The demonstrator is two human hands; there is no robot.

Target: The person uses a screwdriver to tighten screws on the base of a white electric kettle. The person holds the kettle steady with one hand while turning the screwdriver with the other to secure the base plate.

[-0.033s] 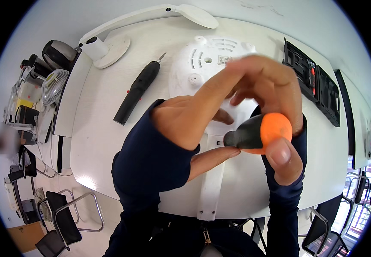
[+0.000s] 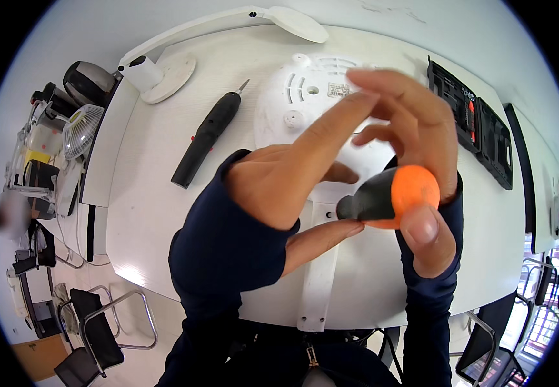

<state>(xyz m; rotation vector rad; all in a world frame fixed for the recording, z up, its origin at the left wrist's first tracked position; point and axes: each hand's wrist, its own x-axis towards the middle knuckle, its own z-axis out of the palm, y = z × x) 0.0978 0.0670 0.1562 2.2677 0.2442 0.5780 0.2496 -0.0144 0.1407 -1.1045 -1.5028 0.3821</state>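
Observation:
A stubby screwdriver (image 2: pixel 382 197) with a black and orange handle is in my right hand (image 2: pixel 435 132), its thumb on the rounded orange end. The other right fingers arch away from the handle. My left hand (image 2: pixel 273 187) curls beside it, thumb tip against the black neck of the handle. The screwdriver's shaft cannot be seen. Beneath my hands is a white plastic appliance, its round vented base (image 2: pixel 276 116) with foot pads facing up. A long white bar (image 2: pixel 318 277) with screw holes extends from it toward me; my hands hide where they meet.
Left of the base lies a black power screwdriver (image 2: pixel 208 138) with its bit attached. A white desk lamp (image 2: pixel 144 74) stands at the back left. At the right an open black tool case (image 2: pixel 473 122) holds bits. Chairs (image 2: pixel 99 322) stand beyond the table (image 2: pixel 144 226).
The fingers of my right hand have shifted slightly up and opened a little above the handle. The screwdriver has barely moved, and my left hand stays nearly in place.

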